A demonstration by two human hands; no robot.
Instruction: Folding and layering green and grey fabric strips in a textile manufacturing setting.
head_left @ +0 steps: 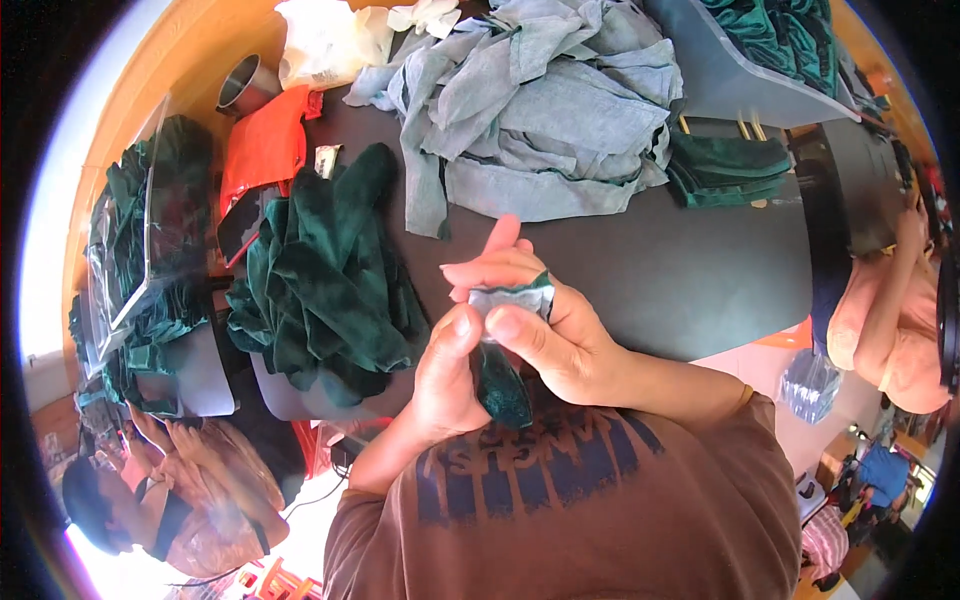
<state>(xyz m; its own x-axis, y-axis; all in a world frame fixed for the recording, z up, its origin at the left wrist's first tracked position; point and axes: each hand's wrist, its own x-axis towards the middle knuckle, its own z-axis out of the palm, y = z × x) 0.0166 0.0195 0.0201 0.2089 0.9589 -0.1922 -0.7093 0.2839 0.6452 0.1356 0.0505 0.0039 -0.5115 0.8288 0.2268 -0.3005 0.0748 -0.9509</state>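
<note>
In front of my chest, both hands hold a small dark green velvet piece [503,392]. Its pale grey underside shows along a folded edge between my thumbs, and the rest dangles below. My left hand [447,372] is closed on it from the left, thumb pointing up. From the right, my right hand [560,325] pinches the folded edge with its thumb on top. The fingers behind the cloth are partly hidden. A loose heap of dark green velvet [320,275] lies to the left of my hands.
A big pile of grey-blue cloth [560,130] lies on the dark table [720,270]. Stacked green pieces [728,168] sit right of it. A red bag [265,145] and metal cup [248,85] are at far left. Co-workers [190,490] sit on both sides.
</note>
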